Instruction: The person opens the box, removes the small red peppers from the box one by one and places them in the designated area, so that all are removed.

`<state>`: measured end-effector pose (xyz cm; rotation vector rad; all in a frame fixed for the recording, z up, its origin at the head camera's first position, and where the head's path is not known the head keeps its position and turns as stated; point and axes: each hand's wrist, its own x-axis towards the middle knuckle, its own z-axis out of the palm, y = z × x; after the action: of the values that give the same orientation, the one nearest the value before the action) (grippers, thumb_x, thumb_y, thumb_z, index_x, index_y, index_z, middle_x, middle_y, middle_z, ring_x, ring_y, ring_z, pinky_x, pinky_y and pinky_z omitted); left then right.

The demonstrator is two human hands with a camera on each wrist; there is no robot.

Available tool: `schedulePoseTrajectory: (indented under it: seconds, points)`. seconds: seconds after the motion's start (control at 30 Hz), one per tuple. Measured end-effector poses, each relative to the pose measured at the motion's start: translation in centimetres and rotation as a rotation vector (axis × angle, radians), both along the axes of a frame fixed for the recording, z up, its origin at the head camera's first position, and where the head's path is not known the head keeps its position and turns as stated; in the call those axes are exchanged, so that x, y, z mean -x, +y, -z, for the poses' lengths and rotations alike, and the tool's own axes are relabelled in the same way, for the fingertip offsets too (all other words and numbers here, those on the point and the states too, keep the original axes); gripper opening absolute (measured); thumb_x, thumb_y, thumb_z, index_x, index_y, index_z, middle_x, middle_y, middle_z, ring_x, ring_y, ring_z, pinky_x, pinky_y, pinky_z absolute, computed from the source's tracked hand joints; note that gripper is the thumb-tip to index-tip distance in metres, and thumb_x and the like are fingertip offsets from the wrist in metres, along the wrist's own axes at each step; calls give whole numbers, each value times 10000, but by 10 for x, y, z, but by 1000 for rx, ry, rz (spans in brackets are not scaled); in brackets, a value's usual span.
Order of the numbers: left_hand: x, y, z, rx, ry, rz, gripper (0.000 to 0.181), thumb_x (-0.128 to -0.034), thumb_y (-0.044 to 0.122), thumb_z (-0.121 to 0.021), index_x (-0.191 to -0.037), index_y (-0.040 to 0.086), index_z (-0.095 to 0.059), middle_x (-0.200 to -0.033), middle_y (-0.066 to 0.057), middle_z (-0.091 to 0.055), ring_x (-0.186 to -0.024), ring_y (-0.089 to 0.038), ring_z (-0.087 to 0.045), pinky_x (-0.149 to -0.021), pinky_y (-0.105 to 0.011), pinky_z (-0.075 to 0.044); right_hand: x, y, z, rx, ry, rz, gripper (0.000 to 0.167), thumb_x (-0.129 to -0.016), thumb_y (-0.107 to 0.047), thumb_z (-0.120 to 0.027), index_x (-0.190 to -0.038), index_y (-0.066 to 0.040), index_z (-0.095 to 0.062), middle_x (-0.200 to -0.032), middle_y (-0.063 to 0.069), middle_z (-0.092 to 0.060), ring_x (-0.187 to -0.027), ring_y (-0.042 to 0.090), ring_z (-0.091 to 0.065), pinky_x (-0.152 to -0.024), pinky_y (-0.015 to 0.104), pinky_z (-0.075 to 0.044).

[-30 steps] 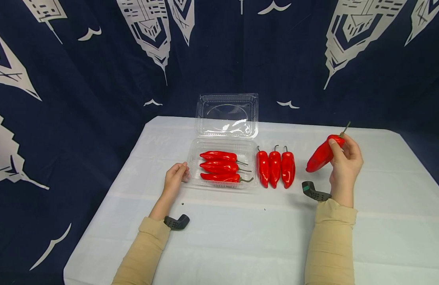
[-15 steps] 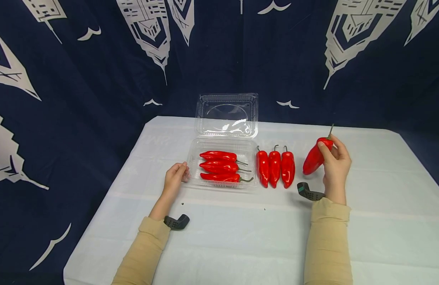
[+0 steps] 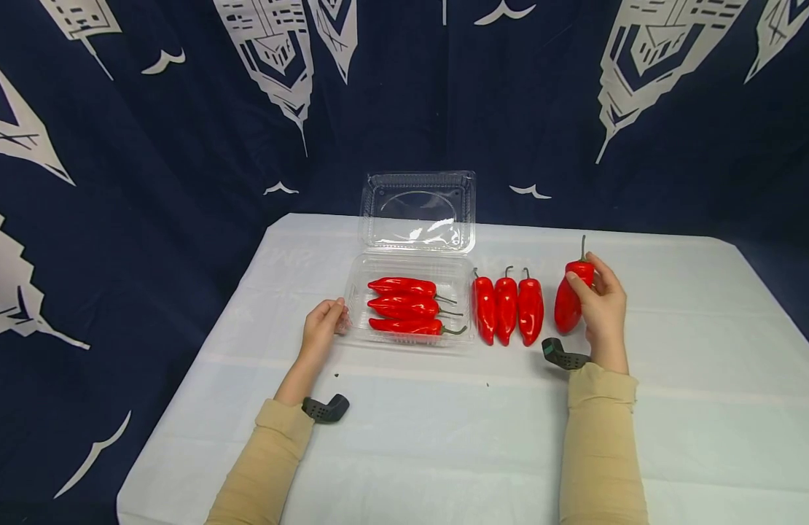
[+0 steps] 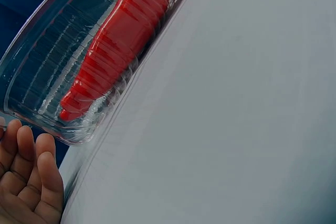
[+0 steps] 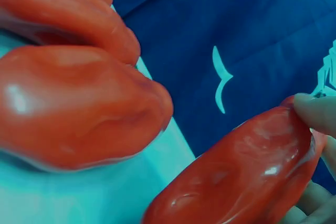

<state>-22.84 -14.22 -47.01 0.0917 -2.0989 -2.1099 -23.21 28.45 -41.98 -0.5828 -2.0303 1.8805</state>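
Note:
My right hand (image 3: 603, 307) pinches a red pepper (image 3: 568, 306) near its stem end, upright with the green stem up; the right wrist view has the same pepper (image 5: 236, 177) between thumb and fingers. To its left three red peppers (image 3: 506, 312) lie side by side, stems away from me. The clear plastic box (image 3: 360, 273) has its lid (image 3: 417, 211) raised at the back, and three peppers (image 3: 404, 307) lie crosswise inside. At the box's left edge, my left hand (image 3: 321, 332) grips the rim between thumb and fingers; in the left wrist view its curled fingers (image 4: 31, 166) are by the box corner.
A white cloth (image 3: 444, 437) covers the table, with small dark specks near the front of the box. Behind the table hangs a dark blue curtain (image 3: 509, 109) with white printed shapes. A black wrist device (image 3: 326, 410) is worn on the left wrist, another (image 3: 563, 355) on the right.
My right hand has moved left with its pepper, closer to the three on the cloth, and the pepper has turned from slanting to nearly upright. My left hand and the box have stayed put.

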Motion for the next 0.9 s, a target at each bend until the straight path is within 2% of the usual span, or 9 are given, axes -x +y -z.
schedulePoseTrajectory:
  seconds: [0.1,0.23,0.33,0.47,0.57,0.7,0.9]
  points:
    - [0,0,0,-1,-1,-1,238,-961,154,-530,-823,-37,-565,-698,-3,-542,-594,-69,-500,-529,-177,-449,0,0,2,-32,-31,-25,584,-871,-337,-666,-1399,-352,-417,-1424,38,-421,-1247,184,-415,-1033,359,-353]
    - [0,0,0,-3,4,-2,237,-960,153,-531,-815,-30,-565,-690,-1,-541,-585,-68,-494,-525,-176,-447,4,1,7,-54,-49,-27,627,-884,-254,-657,-1436,-283,-361,-1411,95,-427,-1233,224,-431,-1031,380,-362]
    - [0,0,0,-7,5,-1,240,-960,156,-532,-814,-32,-564,-687,-4,-541,-581,-68,-492,-524,-177,-447,14,11,23,-63,-80,-36,695,-870,-236,-675,-1453,-305,-303,-1431,76,-401,-1250,223,-408,-1024,377,-369]
    - [1,-1,1,-12,0,6,255,-964,165,-534,-823,-46,-563,-690,-12,-539,-586,-75,-495,-527,-180,-448,28,26,48,-51,-95,-56,767,-836,-294,-713,-1455,-343,-263,-1457,46,-371,-1277,228,-378,-1036,408,-352]
    - [1,-2,0,-10,-14,14,266,-967,176,-535,-837,-55,-563,-698,-16,-539,-595,-82,-497,-536,-183,-450,31,29,57,-24,-100,-56,777,-823,-323,-725,-1455,-308,-272,-1460,58,-369,-1282,248,-370,-1050,441,-328]
    - [0,-2,-3,-6,-32,28,269,-973,166,-524,-862,-76,-563,-711,-17,-536,-606,-87,-495,-547,-190,-452,26,22,51,-46,-154,-32,748,-837,-336,-705,-1453,-237,-294,-1436,82,-389,-1254,253,-378,-1031,442,-355]
    - [-11,2,-22,27,-20,38,260,-980,119,-490,-866,-108,-549,-713,-21,-533,-616,-94,-496,-562,-207,-464,7,1,19,-63,-234,-40,720,-869,-291,-664,-1466,-153,-288,-1453,117,-343,-1288,275,-343,-1009,423,-386]
